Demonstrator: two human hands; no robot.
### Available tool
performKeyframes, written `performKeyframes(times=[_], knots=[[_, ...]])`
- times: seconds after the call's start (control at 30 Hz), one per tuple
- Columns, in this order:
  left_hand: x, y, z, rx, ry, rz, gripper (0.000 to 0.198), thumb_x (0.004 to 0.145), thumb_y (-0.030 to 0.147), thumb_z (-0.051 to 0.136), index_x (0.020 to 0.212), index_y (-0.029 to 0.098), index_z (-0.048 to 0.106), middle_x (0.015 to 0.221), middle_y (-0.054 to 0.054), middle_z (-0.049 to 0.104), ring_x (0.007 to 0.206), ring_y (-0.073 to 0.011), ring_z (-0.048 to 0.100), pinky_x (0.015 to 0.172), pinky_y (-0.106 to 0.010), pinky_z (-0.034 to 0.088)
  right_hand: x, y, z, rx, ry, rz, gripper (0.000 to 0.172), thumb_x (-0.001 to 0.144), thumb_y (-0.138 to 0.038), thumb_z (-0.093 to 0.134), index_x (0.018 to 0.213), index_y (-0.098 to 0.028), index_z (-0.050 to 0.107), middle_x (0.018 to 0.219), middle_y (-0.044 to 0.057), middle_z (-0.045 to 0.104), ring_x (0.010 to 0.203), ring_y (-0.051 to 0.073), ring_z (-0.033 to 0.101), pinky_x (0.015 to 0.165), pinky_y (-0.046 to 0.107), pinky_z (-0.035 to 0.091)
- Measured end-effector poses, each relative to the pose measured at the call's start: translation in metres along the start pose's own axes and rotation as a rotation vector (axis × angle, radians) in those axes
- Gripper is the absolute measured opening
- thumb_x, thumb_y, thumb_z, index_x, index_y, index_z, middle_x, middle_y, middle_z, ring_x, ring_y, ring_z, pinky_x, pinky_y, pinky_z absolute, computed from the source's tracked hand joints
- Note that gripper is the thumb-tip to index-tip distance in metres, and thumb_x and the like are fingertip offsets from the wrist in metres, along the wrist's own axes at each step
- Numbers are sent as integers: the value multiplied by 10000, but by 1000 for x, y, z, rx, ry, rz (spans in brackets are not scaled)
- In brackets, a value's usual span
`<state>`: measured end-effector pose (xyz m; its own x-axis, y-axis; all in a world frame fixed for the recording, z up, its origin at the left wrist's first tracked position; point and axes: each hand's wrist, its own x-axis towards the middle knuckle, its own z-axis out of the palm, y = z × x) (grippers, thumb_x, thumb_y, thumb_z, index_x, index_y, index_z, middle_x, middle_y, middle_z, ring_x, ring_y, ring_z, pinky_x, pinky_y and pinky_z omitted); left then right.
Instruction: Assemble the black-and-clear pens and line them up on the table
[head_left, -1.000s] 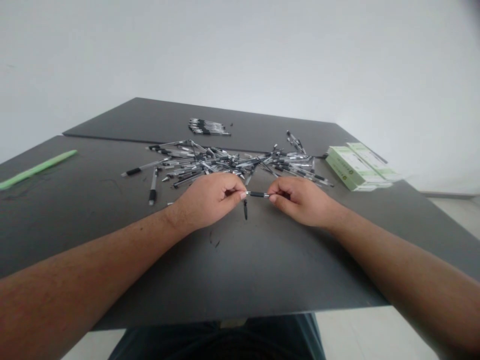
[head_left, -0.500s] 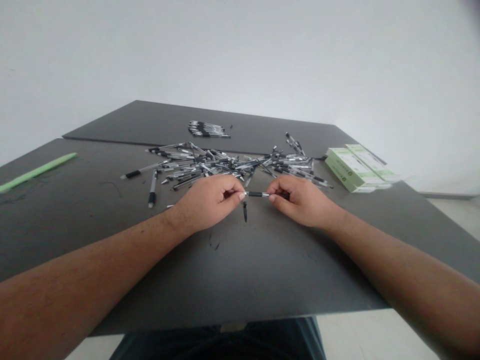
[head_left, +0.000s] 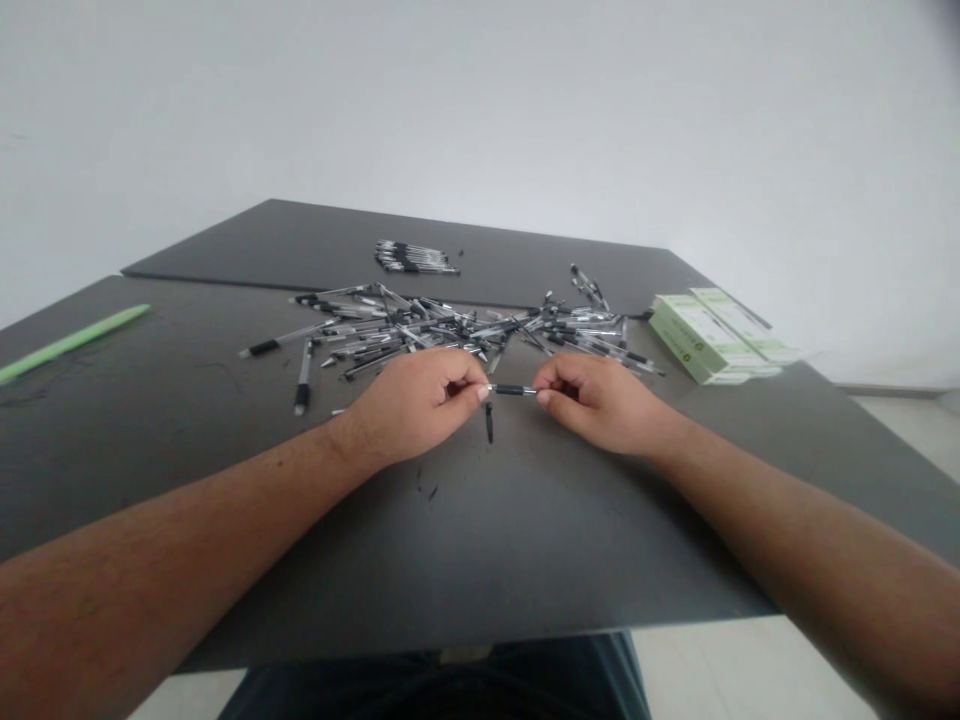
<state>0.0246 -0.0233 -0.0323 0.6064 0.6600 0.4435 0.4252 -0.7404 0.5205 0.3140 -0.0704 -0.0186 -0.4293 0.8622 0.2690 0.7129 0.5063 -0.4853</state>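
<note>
Pinched at both ends, one pen (head_left: 512, 390) spans the gap between your left hand (head_left: 427, 405) and your right hand (head_left: 600, 403), thumb and finger pressed on it at each side. You hold it roughly level, just on your side of the pen pile (head_left: 450, 325), its black grip section bare between your fingertips. Your fingers hide both tips, so you cannot tell from this view whether any part is loose. The step in hand looks like two-handed work on this single pen; the next move seems to call for both pinches in line, with light, even force. Nearer you than the pile, a small dark piece (head_left: 490, 423) lies on the table (head_left: 480, 560). Beyond the pile lies a row of pens (head_left: 415, 257); right of the pile are green-and-white boxes (head_left: 697, 325), and well left of it a green strip (head_left: 75, 342).
</note>
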Motion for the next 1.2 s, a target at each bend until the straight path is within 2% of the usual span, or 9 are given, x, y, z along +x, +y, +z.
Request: performKeyframes(times=[0.23, 0.63, 0.8, 1.0, 1.13, 1.2], knots=[[1, 1, 1, -32, 16, -81, 199, 1005, 346, 644, 903, 230, 769, 822, 6, 790, 756, -184, 713, 721, -323, 475, 0, -2, 1, -11, 84, -4, 83, 973, -244, 665, 996, -238, 745, 862, 22, 753, 749, 188, 658, 710, 315, 462], [1, 1, -4, 28, -3, 7, 206, 1037, 326, 622, 956, 230, 785, 902, -23, 818, 863, -211, 745, 796, -340, 509, 1, -3, -3, 49, 10, 81, 77, 979, -291, 671, 946, -250, 727, 799, 0, 712, 703, 180, 609, 672, 306, 447], [1, 1, -2, 7, 28, -25, 190, 1029, 324, 639, 951, 225, 781, 888, -16, 811, 823, -200, 728, 783, -333, 516, 0, 1, 0, 18, 24, 39, 66, 989, -285, 681, 970, -245, 731, 831, 8, 723, 734, 189, 636, 720, 322, 476], [2, 1, 2, -63, 70, -95, 157, 1019, 316, 667, 977, 219, 784, 898, -9, 819, 815, -189, 732, 760, -328, 509, 1, 15, -2, -86, 129, -60, 85, 1012, -261, 675, 1018, -248, 759, 960, 66, 751, 923, 252, 679, 866, 390, 534], [2, 0, 6, -142, 115, -136, 120, 1018, 287, 680, 979, 217, 769, 867, 0, 807, 779, -178, 724, 732, -322, 511, 0, 33, -12, -169, 248, 36, 156, 1037, -383, 685, 1006, -257, 772, 985, 99, 776, 1000, 307, 698, 925, 460, 561], [2, 0, 8, -125, 125, -130, 109, 1015, 243, 682, 949, 218, 765, 868, -8, 809, 790, -185, 726, 732, -330, 510, 3, 41, -18, -204, 272, 96, 196, 1025, -433, 690, 993, -260, 777, 948, 96, 776, 972, 319, 716, 908, 472, 573]])
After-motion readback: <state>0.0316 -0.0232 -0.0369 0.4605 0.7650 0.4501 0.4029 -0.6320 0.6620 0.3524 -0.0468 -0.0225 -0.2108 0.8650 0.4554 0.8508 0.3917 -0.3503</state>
